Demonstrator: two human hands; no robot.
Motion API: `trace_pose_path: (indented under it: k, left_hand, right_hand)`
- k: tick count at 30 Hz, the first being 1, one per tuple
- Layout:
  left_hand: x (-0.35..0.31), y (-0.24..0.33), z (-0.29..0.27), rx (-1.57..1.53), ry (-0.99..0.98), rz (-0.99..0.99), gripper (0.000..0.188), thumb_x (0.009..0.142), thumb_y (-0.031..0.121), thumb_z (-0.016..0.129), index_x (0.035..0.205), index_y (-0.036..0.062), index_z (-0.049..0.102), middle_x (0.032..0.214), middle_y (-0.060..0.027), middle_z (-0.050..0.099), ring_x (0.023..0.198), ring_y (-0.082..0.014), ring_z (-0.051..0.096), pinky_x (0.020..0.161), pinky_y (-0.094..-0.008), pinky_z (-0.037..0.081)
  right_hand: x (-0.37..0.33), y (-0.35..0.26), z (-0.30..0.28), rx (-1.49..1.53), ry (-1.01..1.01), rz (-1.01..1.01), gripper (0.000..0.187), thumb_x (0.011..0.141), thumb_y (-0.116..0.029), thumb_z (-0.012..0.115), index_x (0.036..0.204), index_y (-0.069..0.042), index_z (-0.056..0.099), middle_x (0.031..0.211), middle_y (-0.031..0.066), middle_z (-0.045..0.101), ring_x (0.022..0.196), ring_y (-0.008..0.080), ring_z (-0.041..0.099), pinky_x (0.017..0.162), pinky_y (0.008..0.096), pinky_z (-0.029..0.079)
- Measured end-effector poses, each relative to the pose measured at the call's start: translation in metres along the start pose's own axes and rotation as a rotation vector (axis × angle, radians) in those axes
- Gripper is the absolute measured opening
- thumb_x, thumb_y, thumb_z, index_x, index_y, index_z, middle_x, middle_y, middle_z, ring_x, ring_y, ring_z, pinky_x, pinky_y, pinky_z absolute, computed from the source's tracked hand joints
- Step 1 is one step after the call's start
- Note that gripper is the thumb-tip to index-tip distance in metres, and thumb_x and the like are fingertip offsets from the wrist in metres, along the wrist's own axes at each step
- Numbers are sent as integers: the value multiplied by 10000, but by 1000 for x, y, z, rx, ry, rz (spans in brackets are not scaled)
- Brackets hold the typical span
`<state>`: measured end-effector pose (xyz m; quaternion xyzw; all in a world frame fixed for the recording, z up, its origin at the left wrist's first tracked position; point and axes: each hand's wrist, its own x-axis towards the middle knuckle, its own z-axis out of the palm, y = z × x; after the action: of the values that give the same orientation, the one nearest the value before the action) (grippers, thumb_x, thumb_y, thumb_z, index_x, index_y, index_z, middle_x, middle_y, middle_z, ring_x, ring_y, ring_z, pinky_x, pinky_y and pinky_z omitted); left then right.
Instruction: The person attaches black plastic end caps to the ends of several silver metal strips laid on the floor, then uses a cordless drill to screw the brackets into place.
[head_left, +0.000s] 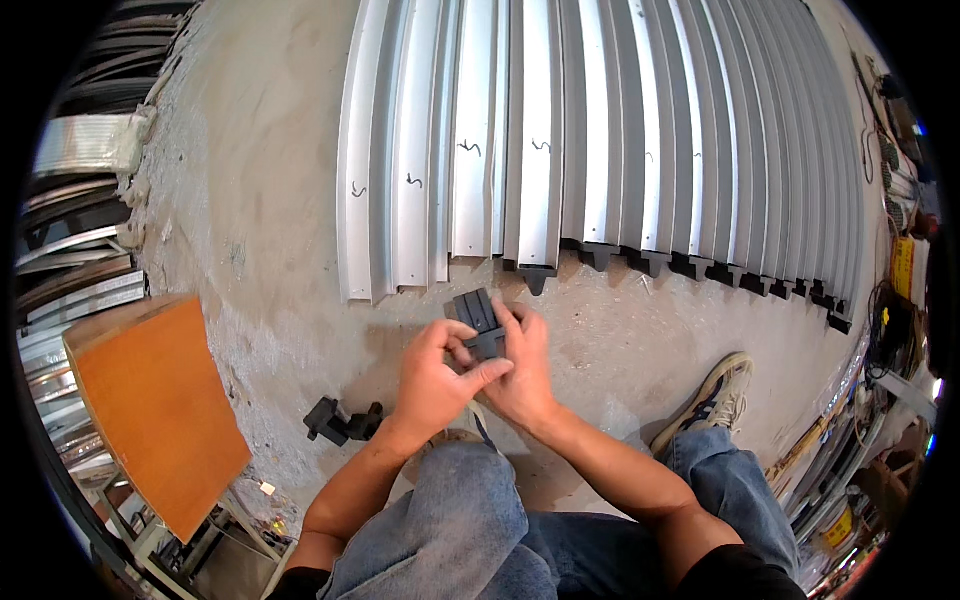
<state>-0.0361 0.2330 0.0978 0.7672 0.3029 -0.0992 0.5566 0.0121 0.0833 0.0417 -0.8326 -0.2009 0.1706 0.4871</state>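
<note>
A black plastic end cap (476, 311) is held in front of me, just short of the ends of long silver metal profiles (477, 190). My left hand (432, 380) grips its left side with bent fingers, the thumb stretched across its lower part. On the other side, my right hand (527, 368) has its fingers wrapped along the edge. Several profiles toward the right carry similar black caps (655, 262) on their near ends, while those at the far left show bare ends. Two or more loose black caps (340, 420) lie on the floor left of my left forearm.
An orange-brown board (160, 410) leans over a metal frame at the lower left. Stacked metal lengths (85, 240) line the left edge. Cables, boxes and more long stock (850, 500) crowd the right side. My shoe (715, 402) rests on the concrete floor (260, 200) at right.
</note>
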Motion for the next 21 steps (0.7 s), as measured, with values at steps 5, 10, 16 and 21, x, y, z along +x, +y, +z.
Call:
trace_pose_path:
  k: [5,10,16,21]
  left_hand:
    - [60,17,-20,552,326,675,390,844,254,916,1121,42,742,1033,-97,700,1086,-339,623,968,-482,507]
    - [131,40,-29,789,348,668,562,910,185,824,1428,67,641,1081,-92,693,1171,-324,559,1144,-527,370]
    - [147,40,-15,874,280,591,649,947,33,656,1582,106,548,1080,-80,683,1228,-323,511,1221,-571,250]
    - [142,51,-16,843,337,640,661,927,30,661,1577,109,569,971,-78,672,1204,-302,531,1239,-574,239]
  right_hand:
    - [15,15,1,-77,153,64,749,822,-245,939,1433,21,599,1299,256,628,1183,438,567,1044,508,477]
    - [20,-2,27,-14,331,187,656,757,-221,994,1271,-4,648,1229,204,675,1121,428,646,963,506,533]
    - [35,-7,59,127,425,236,581,795,-166,984,1187,3,591,1263,187,646,854,257,658,699,367,555]
    - [33,-18,60,95,443,169,595,756,-98,965,1201,-25,578,1326,195,643,1023,385,708,769,438,601]
